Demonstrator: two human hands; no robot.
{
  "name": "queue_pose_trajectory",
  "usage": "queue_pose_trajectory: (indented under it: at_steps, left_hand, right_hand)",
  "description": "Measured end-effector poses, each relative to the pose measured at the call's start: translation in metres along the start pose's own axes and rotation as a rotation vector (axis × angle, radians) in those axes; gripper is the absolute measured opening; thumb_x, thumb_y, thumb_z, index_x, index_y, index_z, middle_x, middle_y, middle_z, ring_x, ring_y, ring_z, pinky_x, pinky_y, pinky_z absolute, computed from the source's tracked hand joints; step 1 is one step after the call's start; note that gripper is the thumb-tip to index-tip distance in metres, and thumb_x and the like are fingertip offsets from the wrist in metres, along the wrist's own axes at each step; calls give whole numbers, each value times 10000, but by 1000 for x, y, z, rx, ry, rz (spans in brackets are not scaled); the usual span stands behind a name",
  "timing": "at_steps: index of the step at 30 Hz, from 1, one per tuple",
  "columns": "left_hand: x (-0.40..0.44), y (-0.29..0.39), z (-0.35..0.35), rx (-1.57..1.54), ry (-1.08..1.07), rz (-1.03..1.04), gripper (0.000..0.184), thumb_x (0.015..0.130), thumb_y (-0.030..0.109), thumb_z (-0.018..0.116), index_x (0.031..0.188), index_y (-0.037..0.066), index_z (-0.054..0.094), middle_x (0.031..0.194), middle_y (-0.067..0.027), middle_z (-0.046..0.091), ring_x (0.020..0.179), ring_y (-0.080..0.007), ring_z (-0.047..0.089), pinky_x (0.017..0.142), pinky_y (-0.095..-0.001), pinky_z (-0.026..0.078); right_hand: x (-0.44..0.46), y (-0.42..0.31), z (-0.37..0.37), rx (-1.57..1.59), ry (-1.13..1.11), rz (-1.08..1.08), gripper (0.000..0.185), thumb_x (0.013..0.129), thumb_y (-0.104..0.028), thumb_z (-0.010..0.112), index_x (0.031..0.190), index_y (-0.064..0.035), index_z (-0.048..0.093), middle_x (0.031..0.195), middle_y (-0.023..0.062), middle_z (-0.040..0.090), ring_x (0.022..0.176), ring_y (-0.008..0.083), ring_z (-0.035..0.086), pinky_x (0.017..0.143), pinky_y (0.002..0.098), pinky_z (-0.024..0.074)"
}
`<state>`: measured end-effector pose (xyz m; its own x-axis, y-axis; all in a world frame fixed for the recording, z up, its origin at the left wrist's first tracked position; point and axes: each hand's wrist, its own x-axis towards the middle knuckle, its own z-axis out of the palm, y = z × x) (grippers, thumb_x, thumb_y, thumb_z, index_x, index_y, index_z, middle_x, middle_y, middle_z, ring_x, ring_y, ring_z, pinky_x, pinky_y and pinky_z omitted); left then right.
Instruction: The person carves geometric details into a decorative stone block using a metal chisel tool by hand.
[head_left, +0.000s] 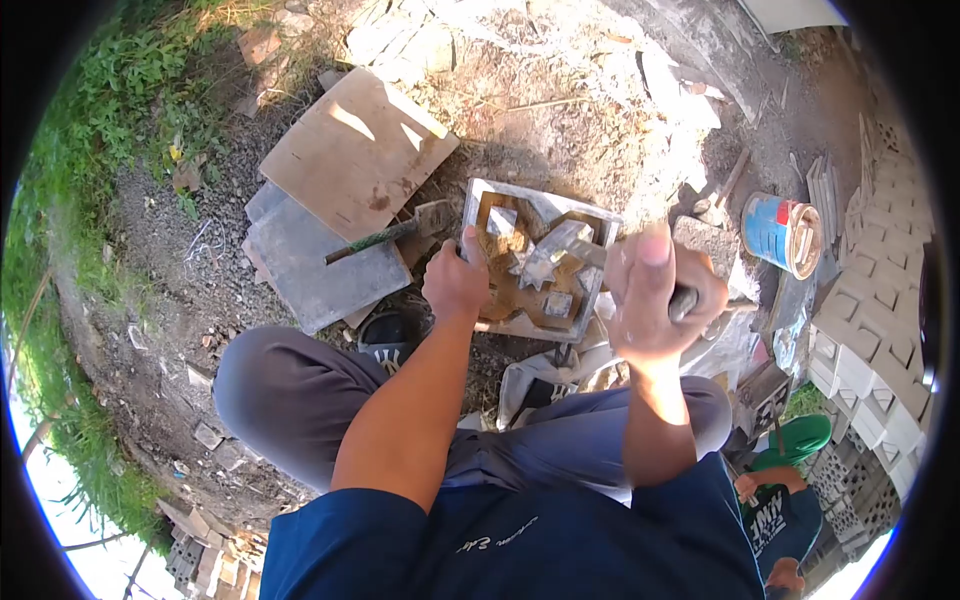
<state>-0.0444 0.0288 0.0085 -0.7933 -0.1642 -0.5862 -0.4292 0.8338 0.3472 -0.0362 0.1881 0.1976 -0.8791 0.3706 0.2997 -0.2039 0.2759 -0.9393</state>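
A rectangular grey mould (548, 204) is set on the ground in front of the crossed legs, and ochre, sandy material (503, 299) is seen spread among the angular shapes inside it. At the mould's left wall, the left hand (457, 278) is placed with its index finger laid along the edge; the other fingers are curled in, but whether the wall is gripped by them cannot be told, since their tips are hidden. Over the mould's right side, a trowel (548, 257) is held by its handle in the right hand (665, 290), the fingers being wrapped closely around it, while the blade is kept within the mould's outline. To the left of the mould, a tool with a dark green shaft (372, 240) is rested across a grey slab (325, 268), which is partly covered by a tan board (345, 150). To the right of the mould, a blue and red bucket (768, 230) is stood on the ground, and farther right pale blocks (875, 320) are stacked in rows. Well behind the mould, at the lower right, another person (778, 515) in green legwear is partly seen
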Motion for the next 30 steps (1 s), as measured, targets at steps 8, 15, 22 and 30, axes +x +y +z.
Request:
queue_pose_trajectory:
  at_steps: [8,15,22,30]
  left_hand:
    - [0,-1,-6,-11,24,20,701,991,604,352,1139,-2,671,1062,-242,693,1018,-430,655,882,-532,507]
    - [-3,-15,-1,10,16,5,702,991,604,350,1165,3,668,1078,-244,687,1029,-419,655,875,-531,514]
    - [0,-6,-2,1,9,16,688,994,599,353,1113,2,673,1038,-239,691,987,-427,663,844,-533,524]
    - [8,-3,2,-2,60,34,664,998,579,365,1089,0,677,994,-237,695,975,-434,662,841,-536,522]
  right_hand:
    - [3,17,1,-56,20,137,510,1049,-134,490,561,-51,370,468,-1,402,410,41,296,397,266,173]
    - [4,15,11,208,329,163,563,1036,-142,527,496,-63,386,443,-5,412,406,46,340,397,257,188]
    - [-4,20,4,196,284,81,535,1072,-181,443,559,-72,338,445,44,377,376,102,292,395,291,203]
    - [-7,4,-5,306,182,0,521,1072,-174,438,572,-72,333,455,38,363,381,102,279,401,298,202]
